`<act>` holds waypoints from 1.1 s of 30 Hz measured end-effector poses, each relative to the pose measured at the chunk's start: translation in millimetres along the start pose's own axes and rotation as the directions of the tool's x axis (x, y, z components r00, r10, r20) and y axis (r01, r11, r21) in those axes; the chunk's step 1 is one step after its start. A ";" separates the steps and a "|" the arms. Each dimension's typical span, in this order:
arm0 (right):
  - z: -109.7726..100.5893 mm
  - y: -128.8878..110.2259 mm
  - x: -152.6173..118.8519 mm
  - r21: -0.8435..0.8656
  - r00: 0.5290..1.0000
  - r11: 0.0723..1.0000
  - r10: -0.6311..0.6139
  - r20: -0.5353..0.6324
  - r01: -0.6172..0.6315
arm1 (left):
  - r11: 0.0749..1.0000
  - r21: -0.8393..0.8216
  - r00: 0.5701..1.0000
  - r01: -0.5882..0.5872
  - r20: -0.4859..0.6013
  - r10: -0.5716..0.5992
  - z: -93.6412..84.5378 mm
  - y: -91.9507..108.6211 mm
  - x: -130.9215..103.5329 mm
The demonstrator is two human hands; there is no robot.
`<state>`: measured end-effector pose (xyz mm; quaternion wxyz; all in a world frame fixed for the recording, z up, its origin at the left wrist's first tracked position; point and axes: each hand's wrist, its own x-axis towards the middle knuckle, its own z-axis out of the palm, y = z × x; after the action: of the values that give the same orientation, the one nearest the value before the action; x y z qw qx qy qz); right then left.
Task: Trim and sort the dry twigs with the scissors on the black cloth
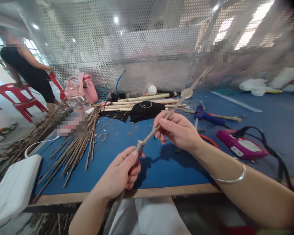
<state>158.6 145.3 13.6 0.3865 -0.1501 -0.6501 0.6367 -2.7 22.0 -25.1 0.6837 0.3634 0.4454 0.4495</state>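
Note:
My left hand point(127, 166) is closed around a thick grey-barked stick point(139, 147), whose cut end points up and away from me. Below the fist, its lower part runs down past the table edge. Between thumb and fingers, my right hand point(177, 130) pinches a thin brown twig point(193, 85) that slants up to the right. The twig's lower tip meets the thick stick's cut end; whether it sits inside a hole I cannot tell. To the left lies a bundle of thin twigs point(79, 147) on the blue table point(98, 182).
A black cloth point(147, 111) and pale rods lie at the back. On the right are a blue glue gun point(208, 115) and a magenta power strip point(242, 145). A white power bank point(14, 186) lies left. A perforated metal screen point(137, 42) stands behind; a person point(29, 65) stands far left.

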 end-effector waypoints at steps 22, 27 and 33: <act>0.8 16.5 4.9 -0.204 0.996 0.975 0.088 0.004 -0.085 | 0.996 0.086 0.999 0.032 -0.004 -0.031 9.2 -12.3 -0.6; 2.8 14.4 7.3 -0.119 0.997 0.991 0.058 -0.059 -0.064 | 0.996 0.076 0.998 0.051 -0.040 -0.048 11.8 -9.5 -0.1; -16.4 19.3 16.6 -0.259 0.995 0.964 0.038 -0.091 -0.061 | 0.996 0.072 0.996 0.053 -0.069 -0.048 11.4 -10.3 0.0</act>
<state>153.3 171.1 -1.2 0.3747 -0.2431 -0.7075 0.5477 11.0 17.4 -30.5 0.6658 0.3615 0.4935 0.4273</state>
